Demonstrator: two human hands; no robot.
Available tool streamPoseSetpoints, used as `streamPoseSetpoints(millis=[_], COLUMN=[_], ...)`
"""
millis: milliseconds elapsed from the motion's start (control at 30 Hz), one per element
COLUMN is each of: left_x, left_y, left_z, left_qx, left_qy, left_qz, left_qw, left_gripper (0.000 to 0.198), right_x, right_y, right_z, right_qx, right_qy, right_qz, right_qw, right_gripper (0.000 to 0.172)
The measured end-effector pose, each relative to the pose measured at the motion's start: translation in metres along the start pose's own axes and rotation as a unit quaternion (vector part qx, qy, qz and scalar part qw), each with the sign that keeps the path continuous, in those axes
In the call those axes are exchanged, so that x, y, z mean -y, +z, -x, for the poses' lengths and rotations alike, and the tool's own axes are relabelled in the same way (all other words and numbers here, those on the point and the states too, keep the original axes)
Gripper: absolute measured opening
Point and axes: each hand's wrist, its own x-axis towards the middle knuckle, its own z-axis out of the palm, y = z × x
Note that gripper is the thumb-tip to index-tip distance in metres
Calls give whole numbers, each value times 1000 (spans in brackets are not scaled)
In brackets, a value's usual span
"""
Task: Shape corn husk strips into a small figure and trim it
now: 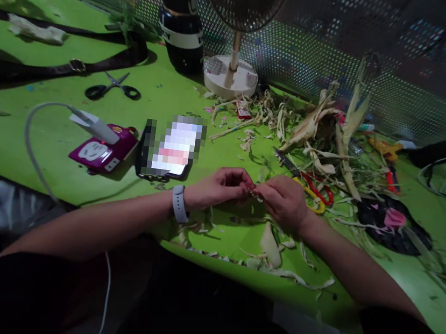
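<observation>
My left hand (222,189) and my right hand (287,201) meet above the front part of the green table, fingertips almost touching. Both are closed in a pinch on a small pale strip (257,195), probably husk; most of it is hidden by the fingers. Just beyond my right hand lie scissors with red and yellow handles (317,194), blades pointing away to the left. Below the hands, a broad piece of dry husk (270,246) rests among thin shreds. A heap of dried husks (317,124) spreads behind the scissors.
Left of my hands are a lit phone (178,148), a purple power strip (105,150) with a charger, and black scissors (113,86). A dark bottle (182,34) and a fan (231,76) stand behind. At right lies a black tray-like piece (373,231) with pink scraps.
</observation>
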Motion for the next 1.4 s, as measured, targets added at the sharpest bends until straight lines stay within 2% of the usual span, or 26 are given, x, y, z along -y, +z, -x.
streamPoseSetpoints(millis=[100,233,300,367,433,500,567,633,667,700,767,900,1033,1100,1267,1400], left_x=[-1,-2,-2,-1,-1,0,1,3,3,4,5,6,7,7,5,2], left_y=[2,7,8,8,8,8,7,7,7,7,6,3,2,2,5,7], left_z=[0,1,2,2,1,1,1,0,1,1,1,0,-1,-1,-1,0], left_qx=[-59,-108,-125,-141,-159,-171,-171,-167,-164,-162,-158,-125,-84,-68,-41,-98], left_qy=[53,100,108,112,126,144,153,154,156,158,161,149,108,77,8,20], left_qz=[-78,-154,-176,-199,-215,-221,-224,-232,-237,-243,-252,-261,-239,-214,-124,-101], left_qw=[994,977,970,963,955,949,947,946,945,943,941,946,961,971,991,990], left_gripper=[19,20,22,21,19,17,16,15,15,15,14,19,22,23,23,19], right_x=[4,5,4,5,10,16,22,25,25,25,23,19,18,19,22,22], right_y=[1,3,5,7,9,10,11,11,10,10,8,6,6,8,9,7], right_z=[0,3,4,5,3,0,-5,-10,-12,-14,-17,-18,-17,-16,-12,-12], right_qx=[-11,69,82,90,84,45,0,-9,-6,-3,-3,8,23,15,-10,-13], right_qy=[-30,-18,-12,26,136,276,383,439,455,466,477,481,478,466,417,417], right_qz=[-12,-59,-82,-120,-172,-260,-381,-485,-518,-538,-556,-558,-552,-541,-491,-468], right_qw=[999,996,993,988,972,924,841,756,725,703,681,677,683,700,765,779], right_gripper=[19,22,24,26,27,27,29,33,35,38,41,42,39,37,30,32])
